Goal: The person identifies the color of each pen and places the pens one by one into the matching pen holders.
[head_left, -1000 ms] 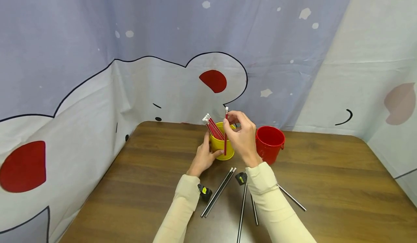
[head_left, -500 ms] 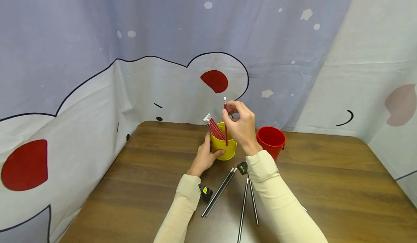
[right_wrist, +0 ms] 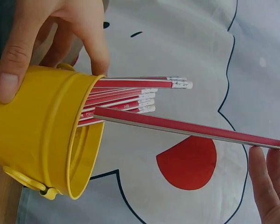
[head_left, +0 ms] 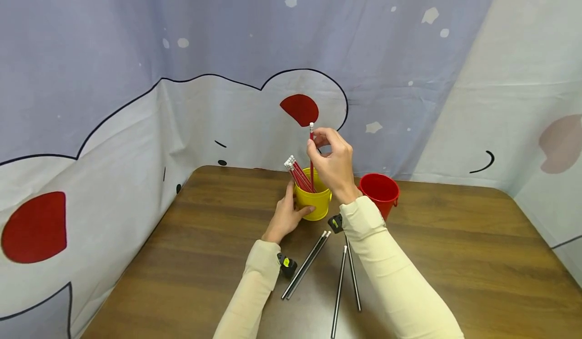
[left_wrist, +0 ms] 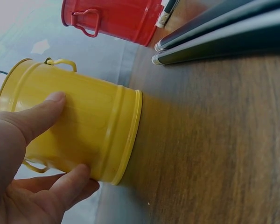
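Observation:
My left hand (head_left: 286, 218) grips the side of a small yellow bucket (head_left: 318, 205), thumb and fingers around its wall in the left wrist view. Several red-and-white striped pencils (right_wrist: 126, 95) lean together inside it, eraser ends up. Above the bucket, my right hand (head_left: 335, 162) pinches one more red pencil (right_wrist: 191, 128) near its eraser end between thumb and fingers. That pencil is nearly upright, and its lower end is at the bucket's mouth. Whether this end is just inside or just above the rim, I cannot tell.
A red bucket (head_left: 381, 190) stands to the right, partly behind my right forearm. Two dark pencils (head_left: 305, 268) lie side by side before the yellow bucket, and two more dark pencils (head_left: 341, 293) lie farther right. A patterned curtain (head_left: 218, 122) hangs behind the wooden table (head_left: 218, 218).
My right hand has risen with the red pencil, bringing its lower end from in front of the yellow bucket up to the mouth. My left hand keeps its grip in place.

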Demonstrator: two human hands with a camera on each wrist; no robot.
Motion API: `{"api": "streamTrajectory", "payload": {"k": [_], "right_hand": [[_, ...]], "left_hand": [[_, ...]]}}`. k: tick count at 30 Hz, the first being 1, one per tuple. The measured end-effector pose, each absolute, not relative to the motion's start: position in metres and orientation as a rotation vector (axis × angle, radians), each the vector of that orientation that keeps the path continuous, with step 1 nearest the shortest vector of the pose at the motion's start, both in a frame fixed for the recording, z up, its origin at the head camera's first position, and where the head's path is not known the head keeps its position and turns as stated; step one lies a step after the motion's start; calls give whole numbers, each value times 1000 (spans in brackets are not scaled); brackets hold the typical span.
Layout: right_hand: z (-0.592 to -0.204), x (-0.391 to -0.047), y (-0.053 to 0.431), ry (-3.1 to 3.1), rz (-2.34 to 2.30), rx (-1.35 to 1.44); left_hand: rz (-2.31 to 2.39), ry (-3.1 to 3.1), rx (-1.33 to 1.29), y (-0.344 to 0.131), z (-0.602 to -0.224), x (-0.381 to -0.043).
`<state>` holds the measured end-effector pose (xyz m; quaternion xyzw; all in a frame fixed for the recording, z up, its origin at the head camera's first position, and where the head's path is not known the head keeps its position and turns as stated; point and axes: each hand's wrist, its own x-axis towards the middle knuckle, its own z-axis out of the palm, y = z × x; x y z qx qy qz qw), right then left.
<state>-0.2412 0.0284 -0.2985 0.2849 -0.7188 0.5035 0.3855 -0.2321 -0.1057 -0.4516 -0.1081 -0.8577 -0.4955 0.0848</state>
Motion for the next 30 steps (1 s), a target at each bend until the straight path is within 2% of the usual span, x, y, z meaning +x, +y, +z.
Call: {"api": "streamTrajectory", "payload": {"k": [14, 30], "right_hand": [[-318, -245, 30, -1895, 1295, 715], [-372, -242, 29, -2015, 1325, 701]], "left_hand": [[-1467, -2571, -308, -105, -454, -233], [-1388, -2588, -316, -106, -455, -232]]}}
